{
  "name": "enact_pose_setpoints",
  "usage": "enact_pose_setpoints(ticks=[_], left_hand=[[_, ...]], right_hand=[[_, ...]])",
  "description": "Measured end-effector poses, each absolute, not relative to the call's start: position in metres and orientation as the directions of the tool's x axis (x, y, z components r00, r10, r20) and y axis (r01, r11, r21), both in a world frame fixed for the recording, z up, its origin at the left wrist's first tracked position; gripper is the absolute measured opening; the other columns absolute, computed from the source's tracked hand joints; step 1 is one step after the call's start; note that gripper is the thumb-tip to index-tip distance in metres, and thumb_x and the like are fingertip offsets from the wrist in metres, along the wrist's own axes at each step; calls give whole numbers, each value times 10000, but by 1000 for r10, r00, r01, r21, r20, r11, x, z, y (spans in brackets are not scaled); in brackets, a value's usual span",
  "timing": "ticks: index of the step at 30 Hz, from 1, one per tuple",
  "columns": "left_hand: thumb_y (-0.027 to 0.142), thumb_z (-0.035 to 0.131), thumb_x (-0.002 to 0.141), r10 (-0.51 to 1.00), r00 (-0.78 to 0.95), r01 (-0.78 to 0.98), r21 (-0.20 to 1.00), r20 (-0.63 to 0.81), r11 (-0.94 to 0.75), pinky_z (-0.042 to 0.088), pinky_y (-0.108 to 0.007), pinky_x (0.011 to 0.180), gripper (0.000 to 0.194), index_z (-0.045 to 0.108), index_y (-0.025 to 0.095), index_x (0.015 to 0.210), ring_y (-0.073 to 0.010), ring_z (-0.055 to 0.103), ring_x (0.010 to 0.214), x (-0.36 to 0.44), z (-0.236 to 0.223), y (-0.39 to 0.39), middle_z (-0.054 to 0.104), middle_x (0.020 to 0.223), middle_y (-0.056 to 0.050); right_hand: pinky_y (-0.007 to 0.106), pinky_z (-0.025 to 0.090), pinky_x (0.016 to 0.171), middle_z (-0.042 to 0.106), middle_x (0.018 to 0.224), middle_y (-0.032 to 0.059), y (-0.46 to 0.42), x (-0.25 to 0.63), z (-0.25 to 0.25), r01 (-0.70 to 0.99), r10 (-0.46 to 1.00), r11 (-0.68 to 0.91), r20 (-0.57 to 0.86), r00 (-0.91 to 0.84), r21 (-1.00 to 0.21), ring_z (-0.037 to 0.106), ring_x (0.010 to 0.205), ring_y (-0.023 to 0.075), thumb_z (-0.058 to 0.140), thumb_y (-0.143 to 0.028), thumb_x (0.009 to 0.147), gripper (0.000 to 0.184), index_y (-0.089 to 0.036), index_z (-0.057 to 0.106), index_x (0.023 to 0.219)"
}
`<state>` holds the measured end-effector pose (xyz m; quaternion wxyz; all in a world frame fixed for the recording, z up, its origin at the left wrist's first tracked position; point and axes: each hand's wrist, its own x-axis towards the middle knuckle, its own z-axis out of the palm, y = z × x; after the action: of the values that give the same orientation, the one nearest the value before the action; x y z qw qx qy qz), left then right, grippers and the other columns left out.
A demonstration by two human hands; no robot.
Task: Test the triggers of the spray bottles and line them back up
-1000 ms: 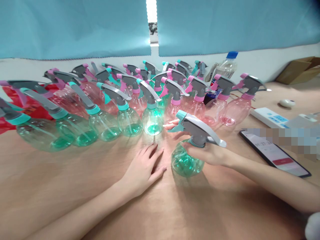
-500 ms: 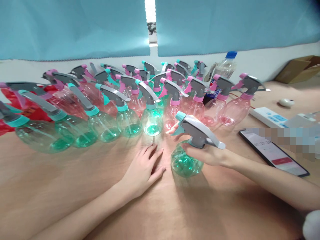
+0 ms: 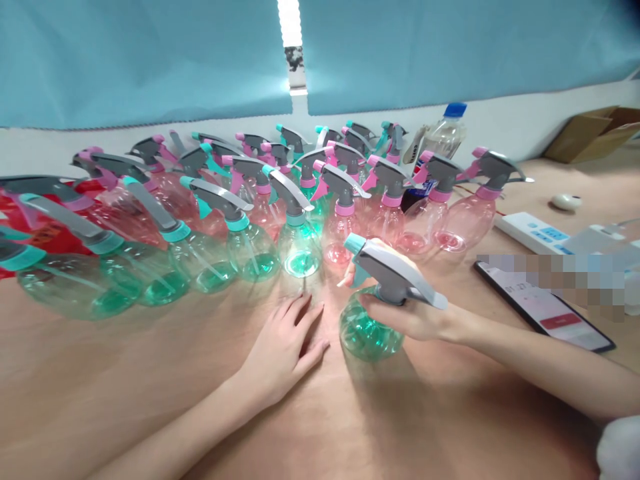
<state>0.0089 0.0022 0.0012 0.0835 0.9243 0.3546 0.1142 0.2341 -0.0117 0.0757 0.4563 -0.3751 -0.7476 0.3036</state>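
My right hand (image 3: 407, 317) is wrapped round the neck of a green spray bottle (image 3: 370, 333) with a grey and teal trigger head, its nozzle facing left. Some of its fingers are hidden behind the bottle. My left hand (image 3: 283, 343) lies flat on the wooden table (image 3: 280, 440), fingers apart, just left of that bottle and holding nothing. Beyond it stands a row of green spray bottles, among them a middle one (image 3: 300, 250) and one beside it (image 3: 254, 250). Pink spray bottles, such as the one (image 3: 343, 233) behind my right hand, fill the area further back.
To the right lie a phone (image 3: 545, 307), a white power strip (image 3: 533, 230) and a small white object (image 3: 566, 202). A cardboard box (image 3: 585, 137) and a clear bottle with a blue cap (image 3: 445, 137) stand at the back. Red plastic (image 3: 47, 230) shows at the left.
The view has shifted slightly, so most things appear a little further left. My right hand keeps its hold on the green spray bottle, and my left hand stays on the table.
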Motion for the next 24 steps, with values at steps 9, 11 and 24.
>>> enact_pose_setpoints(ticks=[9, 11, 24], left_hand=[[385, 503, 947, 673, 723, 639, 223, 153, -736, 388, -547, 1041, 481, 509, 121, 1350, -351, 412, 1308, 9, 0, 2, 467, 1408, -200], [387, 503, 946, 673, 723, 639, 221, 156, -737, 387, -547, 1042, 482, 508, 125, 1350, -349, 415, 1305, 9, 0, 2, 474, 1402, -197], [383, 501, 947, 677, 720, 640, 233, 154, -733, 396, -543, 1036, 469, 505, 139, 1348, -348, 421, 1298, 10, 3, 2, 484, 1393, -187]], right_hand=[[188, 373, 445, 533, 903, -6, -9, 237, 66, 188, 788, 601, 535, -305, -777, 433, 540, 47, 451, -34, 663, 335, -215, 508, 939], [192, 359, 436, 556, 970, 11, -9, 237, 66, 191, 821, 545, 473, -321, -817, 414, 531, 44, 446, -35, 667, 360, -210, 533, 969], [225, 450, 516, 599, 1011, 24, -8, 237, 60, 168, 785, 605, 550, -285, -778, 496, 573, 63, 473, -35, 701, 346, -216, 526, 990]])
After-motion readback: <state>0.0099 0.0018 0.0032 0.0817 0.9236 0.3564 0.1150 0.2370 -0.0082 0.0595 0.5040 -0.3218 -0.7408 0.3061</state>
